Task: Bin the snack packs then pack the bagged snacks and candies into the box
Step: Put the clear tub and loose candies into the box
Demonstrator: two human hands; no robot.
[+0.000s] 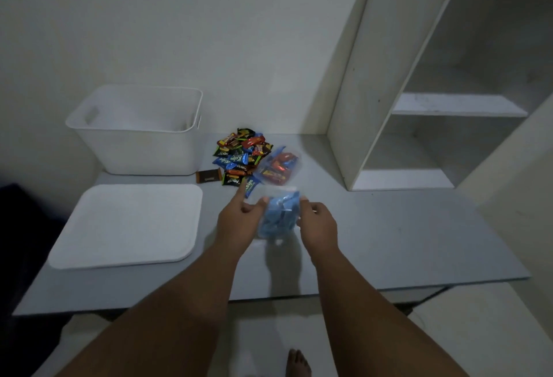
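two bags are filled: left hand (239, 222) and right hand (319, 222) pinch the blue candy bag (281, 215) above the counter (389, 242), the red bag (278, 168) lies by the loose pile (239, 152); the far-left box (143, 152) seems empty.

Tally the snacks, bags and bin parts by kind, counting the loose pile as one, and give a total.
White bin: 1
Flat white lid: 1
Clear bags: 2, blue bag in the left hand and right hand, red bag on the table
Pile of loose packs: 1
Lone brown pack: 1
Total: 6
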